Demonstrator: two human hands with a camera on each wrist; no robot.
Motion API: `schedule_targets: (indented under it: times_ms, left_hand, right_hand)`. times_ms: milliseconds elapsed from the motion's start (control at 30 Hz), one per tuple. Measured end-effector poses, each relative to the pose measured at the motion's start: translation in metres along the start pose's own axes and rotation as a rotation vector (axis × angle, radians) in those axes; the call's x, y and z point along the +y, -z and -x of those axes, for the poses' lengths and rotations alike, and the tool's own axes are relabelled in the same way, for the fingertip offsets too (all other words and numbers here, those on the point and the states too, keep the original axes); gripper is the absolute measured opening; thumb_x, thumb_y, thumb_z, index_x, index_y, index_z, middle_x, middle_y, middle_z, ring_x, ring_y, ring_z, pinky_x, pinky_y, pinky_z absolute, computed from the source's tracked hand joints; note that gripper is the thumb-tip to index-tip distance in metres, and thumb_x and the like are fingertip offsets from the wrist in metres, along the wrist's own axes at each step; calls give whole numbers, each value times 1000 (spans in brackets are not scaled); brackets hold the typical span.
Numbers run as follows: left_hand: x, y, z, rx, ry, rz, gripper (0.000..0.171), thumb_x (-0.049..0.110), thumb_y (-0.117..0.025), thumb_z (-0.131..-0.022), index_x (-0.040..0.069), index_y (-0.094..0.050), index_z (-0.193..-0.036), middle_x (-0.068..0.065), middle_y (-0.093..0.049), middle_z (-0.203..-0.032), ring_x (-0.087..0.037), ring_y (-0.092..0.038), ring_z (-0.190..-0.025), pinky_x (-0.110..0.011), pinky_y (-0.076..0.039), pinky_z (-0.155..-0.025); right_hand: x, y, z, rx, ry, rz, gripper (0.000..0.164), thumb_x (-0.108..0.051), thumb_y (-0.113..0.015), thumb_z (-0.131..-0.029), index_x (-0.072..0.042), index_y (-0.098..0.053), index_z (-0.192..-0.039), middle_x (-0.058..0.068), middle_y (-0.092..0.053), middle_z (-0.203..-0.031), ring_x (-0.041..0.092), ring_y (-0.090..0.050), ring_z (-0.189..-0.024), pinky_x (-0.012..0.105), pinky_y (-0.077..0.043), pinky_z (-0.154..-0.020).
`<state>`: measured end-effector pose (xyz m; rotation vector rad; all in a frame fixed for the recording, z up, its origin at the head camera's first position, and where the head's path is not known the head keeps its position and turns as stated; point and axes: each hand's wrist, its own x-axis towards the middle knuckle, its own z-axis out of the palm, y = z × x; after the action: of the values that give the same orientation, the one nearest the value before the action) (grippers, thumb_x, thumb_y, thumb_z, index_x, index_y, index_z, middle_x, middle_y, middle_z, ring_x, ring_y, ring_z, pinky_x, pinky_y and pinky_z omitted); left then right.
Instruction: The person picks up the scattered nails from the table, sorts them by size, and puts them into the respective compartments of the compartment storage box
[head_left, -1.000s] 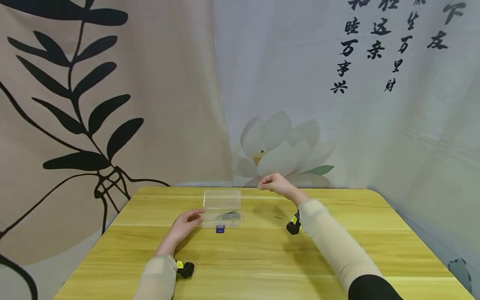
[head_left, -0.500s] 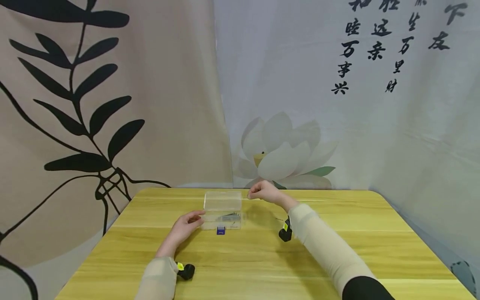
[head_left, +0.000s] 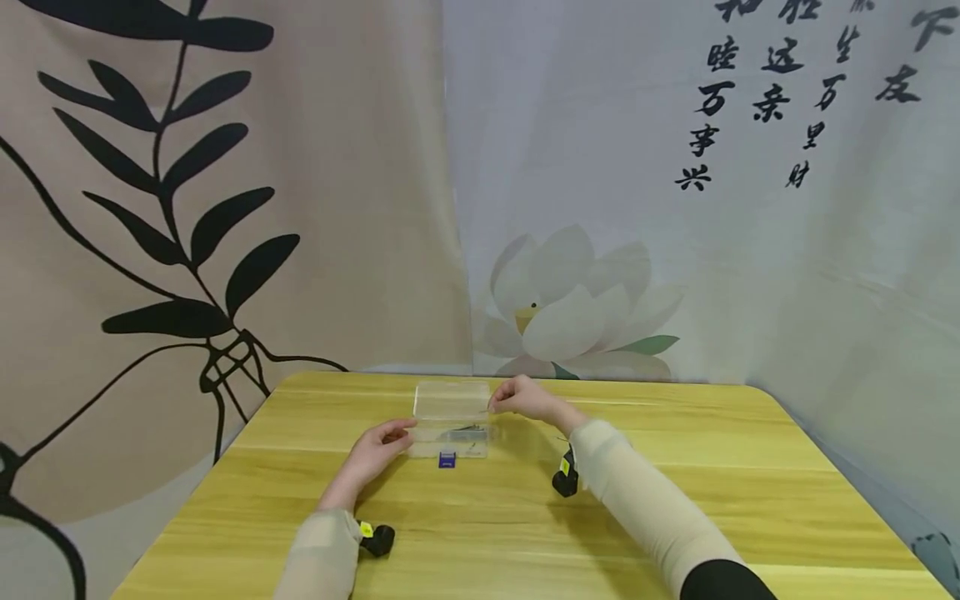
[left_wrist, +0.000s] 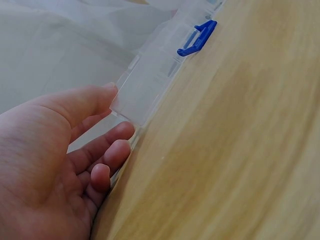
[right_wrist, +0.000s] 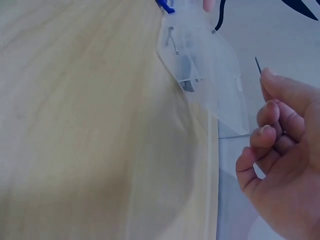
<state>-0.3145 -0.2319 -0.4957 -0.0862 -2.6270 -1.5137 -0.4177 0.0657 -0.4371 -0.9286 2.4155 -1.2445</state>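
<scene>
A clear plastic box [head_left: 426, 451] stands with its lid [head_left: 452, 398] raised and a blue latch [head_left: 447, 459] at the front. Thin metal pieces [head_left: 470, 428] lie inside; one in the right wrist view looks like a nail with a head [right_wrist: 173, 41]. At the box's left end, my left hand [head_left: 371, 454] holds the end wall with thumb and fingertips. My right hand [head_left: 528, 398] is beside the raised lid's right edge. Its thumb and forefinger pinch a thin dark nail [right_wrist: 258, 65], whose tip sticks up; the rest is hidden by the fingers.
Another thin dark piece [head_left: 562, 439] lies on the wooden table [head_left: 480, 525] beside the right sleeve. Printed cloth [head_left: 360, 208] hangs behind the table's far edge. A black camera [head_left: 377, 540] is strapped at the left wrist, another [head_left: 566, 475] at the right.
My right hand has moved left and slightly down, from well right of the box to the lid's edge, with the nail pinched. My left hand has stayed at the box.
</scene>
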Motion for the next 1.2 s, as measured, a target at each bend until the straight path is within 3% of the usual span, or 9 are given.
schedule_targets:
  times_ms: [100, 200, 333, 467, 600, 1000, 1200]
  left_hand:
    - [0, -1, 0, 0, 3, 4, 34, 18, -63, -96, 10, -64, -128, -5, -63, -109, -20, -57, -98, -40, -44, -86]
    - [1, -1, 0, 0, 2, 9, 34, 18, -63, -96, 10, -64, -129, -6, -63, -109, -20, -57, -97, -39, -44, -86]
    - [1, 0, 0, -1, -2, 11, 34, 18, -63, -96, 9, -63, -129, -6, -63, -110, -19, -57, -97, -39, -44, -85]
    - [1, 0, 0, 0, -2, 8, 34, 18, -63, -96, 9, -63, -129, -6, -63, -110, -19, -57, -96, -39, -44, -85]
    - [1, 0, 1, 0, -3, 8, 34, 18, -63, -96, 9, -63, -129, -6, -63, -110, -19, -57, -97, -39, -44, -85]
    - [1, -1, 0, -1, -8, 7, 34, 19, -63, -96, 11, -63, -129, -5, -63, -108, -19, -56, -96, -39, -44, -84]
    - [-1, -1, -1, 2, -8, -7, 33, 18, -63, -96, 10, -64, -128, -5, -63, -108, -18, -57, -96, -38, -44, -84]
  right_hand:
    - [2, -4, 0, -14, -17, -22, 12, -15, -66, -92, -6, -73, -94, -1, -69, -91, 24, -55, -83, 42, -45, -76]
    - [4, -8, 0, -32, -6, -25, 12, -13, -66, -92, -4, -73, -94, 1, -69, -91, 22, -58, -86, 37, -46, -79]
    - [9, -16, -2, -60, 37, -11, 13, -8, -64, -92, 2, -73, -94, 8, -71, -90, 22, -60, -84, 34, -47, -78]
    - [13, -22, -5, -82, 47, -8, 12, -6, -64, -92, 2, -73, -92, 6, -71, -86, 23, -58, -78, 37, -47, -74]
    - [12, -26, -5, -85, 47, -4, 10, -7, -66, -90, 0, -74, -92, 1, -70, -84, 15, -55, -72, 30, -46, -69]
    - [12, -32, -3, -72, 78, -29, 10, -5, -69, -87, 4, -73, -91, 10, -70, -87, 7, -50, -69, 24, -42, -64]
    - [12, -33, -5, -70, 63, 2, 9, -7, -70, -87, 1, -73, -90, 2, -69, -82, 6, -48, -67, 22, -40, -63]
